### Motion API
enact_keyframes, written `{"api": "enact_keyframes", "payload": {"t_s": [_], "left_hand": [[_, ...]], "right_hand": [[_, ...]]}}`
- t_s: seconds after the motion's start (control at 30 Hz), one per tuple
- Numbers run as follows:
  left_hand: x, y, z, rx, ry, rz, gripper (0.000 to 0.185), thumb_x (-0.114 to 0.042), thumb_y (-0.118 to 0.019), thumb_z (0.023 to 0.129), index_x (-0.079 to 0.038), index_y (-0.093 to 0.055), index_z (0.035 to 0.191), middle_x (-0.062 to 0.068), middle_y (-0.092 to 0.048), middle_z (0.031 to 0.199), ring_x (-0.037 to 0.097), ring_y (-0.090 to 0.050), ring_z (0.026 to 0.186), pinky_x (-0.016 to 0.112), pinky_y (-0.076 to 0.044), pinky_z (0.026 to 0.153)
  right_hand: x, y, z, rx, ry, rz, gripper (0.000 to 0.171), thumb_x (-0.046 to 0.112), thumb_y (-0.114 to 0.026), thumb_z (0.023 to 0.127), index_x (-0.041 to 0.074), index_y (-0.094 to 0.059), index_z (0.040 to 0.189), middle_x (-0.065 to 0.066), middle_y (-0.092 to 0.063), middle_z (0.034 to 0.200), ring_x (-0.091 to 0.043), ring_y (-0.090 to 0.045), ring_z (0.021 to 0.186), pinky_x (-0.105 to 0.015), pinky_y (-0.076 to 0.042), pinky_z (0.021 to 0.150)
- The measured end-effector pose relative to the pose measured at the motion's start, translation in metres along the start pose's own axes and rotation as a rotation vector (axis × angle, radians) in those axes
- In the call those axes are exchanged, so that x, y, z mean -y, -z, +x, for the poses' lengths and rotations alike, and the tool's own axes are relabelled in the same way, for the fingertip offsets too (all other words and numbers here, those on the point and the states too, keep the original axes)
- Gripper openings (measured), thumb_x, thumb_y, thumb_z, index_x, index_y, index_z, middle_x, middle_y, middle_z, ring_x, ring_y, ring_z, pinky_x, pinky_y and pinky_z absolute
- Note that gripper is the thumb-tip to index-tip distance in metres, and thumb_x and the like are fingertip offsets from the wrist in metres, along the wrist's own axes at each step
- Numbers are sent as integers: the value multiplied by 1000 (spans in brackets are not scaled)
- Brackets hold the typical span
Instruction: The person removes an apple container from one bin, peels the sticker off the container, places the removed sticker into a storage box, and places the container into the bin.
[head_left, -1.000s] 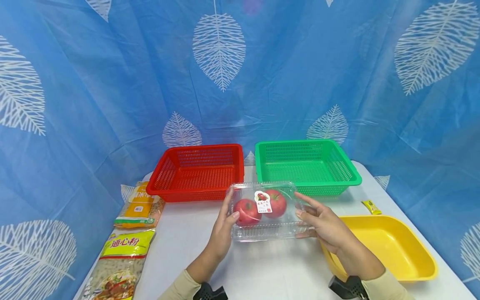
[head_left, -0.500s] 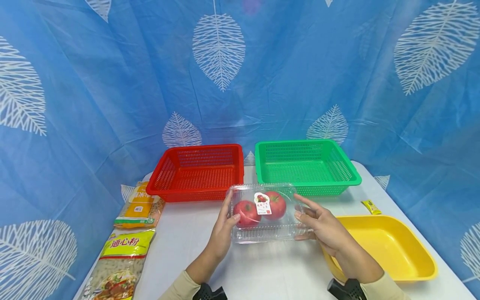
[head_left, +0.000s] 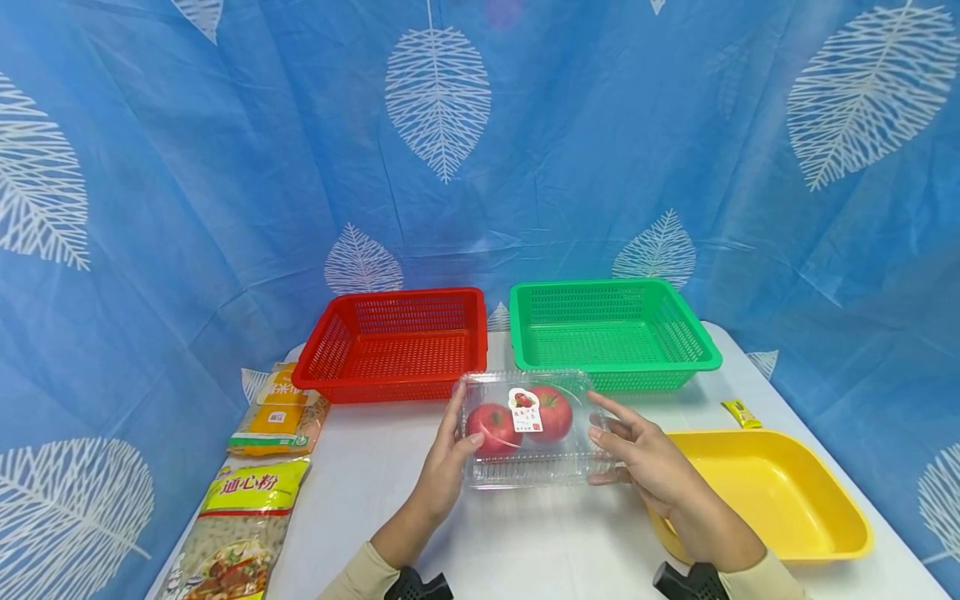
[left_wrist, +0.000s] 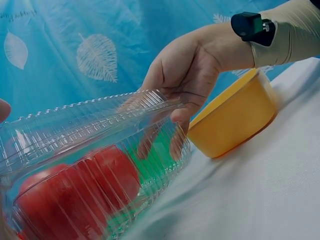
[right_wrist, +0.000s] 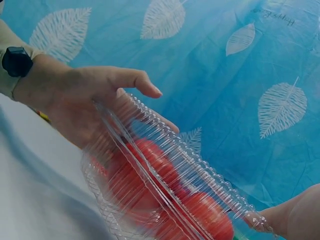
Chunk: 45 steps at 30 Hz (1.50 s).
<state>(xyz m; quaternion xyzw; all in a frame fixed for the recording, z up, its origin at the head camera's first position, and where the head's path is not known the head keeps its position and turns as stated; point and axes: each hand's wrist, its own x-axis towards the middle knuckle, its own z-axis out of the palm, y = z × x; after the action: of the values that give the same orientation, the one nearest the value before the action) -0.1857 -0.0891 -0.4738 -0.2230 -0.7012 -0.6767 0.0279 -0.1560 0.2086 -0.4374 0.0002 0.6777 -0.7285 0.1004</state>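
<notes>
Both hands are gripping a clear ribbed plastic clamshell box (head_left: 529, 429) holding two red tomatoes (head_left: 519, 419) and a small label on the lid. The left hand (head_left: 444, 463) clasps its left end with the thumb over the lid, and the right hand (head_left: 647, 461) holds its right end with fingers spread along the side. The box hangs just above the white table (head_left: 540, 533), near the middle, in front of the red mesh plastic basket (head_left: 393, 342) and the green mesh plastic basket (head_left: 611, 332) at the far edge. A yellow plastic tub (head_left: 772, 492) sits by the right edge, and noodle packets (head_left: 247, 500) lie along the left edge.

To carry this well, I'd say keep the box level and squeeze lightly from both ends, so the thin lid doesn't pop or the fruit roll.

Compared with a second ago, the box sits a touch lower and nearer the person, with the grip unchanged.
</notes>
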Motion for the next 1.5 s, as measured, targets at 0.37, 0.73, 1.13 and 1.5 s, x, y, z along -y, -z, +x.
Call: {"api": "enact_keyframes", "payload": {"t_s": [0.37,0.73,1.13,1.5], "left_hand": [[5,1,-2,7,5,-6,84,-9,-56,100,-17,-12,171,2,-6,176,26,1,159,59,-9,124],[8,1,-5,-9,43,9,92,2,-51,90,-20,-13,171,0,-6,176,26,1,159,61,-7,123],[12,1,-10,-1,76,16,93,1,-51,88,-20,-13,171,6,-4,176,30,4,159,60,-5,123],[15,1,-14,-2,73,12,93,4,-49,87,-17,-14,171,6,-5,176,35,2,159,60,-5,123]], "right_hand": [[-2,-4,-3,-22,-14,3,69,16,-66,106,19,-34,167,-28,-21,167,-57,-34,143,-55,-61,81],[-7,-6,-4,-46,-25,-1,67,13,-65,106,20,-36,166,-28,-23,167,-58,-36,142,-55,-61,79],[-14,-10,-8,-75,-28,19,68,15,-70,103,19,-40,164,-28,-27,165,-55,-39,141,-55,-61,78],[-19,-9,-7,-76,-23,19,67,13,-69,103,17,-40,164,-28,-28,165,-56,-39,139,-55,-62,76]]}}
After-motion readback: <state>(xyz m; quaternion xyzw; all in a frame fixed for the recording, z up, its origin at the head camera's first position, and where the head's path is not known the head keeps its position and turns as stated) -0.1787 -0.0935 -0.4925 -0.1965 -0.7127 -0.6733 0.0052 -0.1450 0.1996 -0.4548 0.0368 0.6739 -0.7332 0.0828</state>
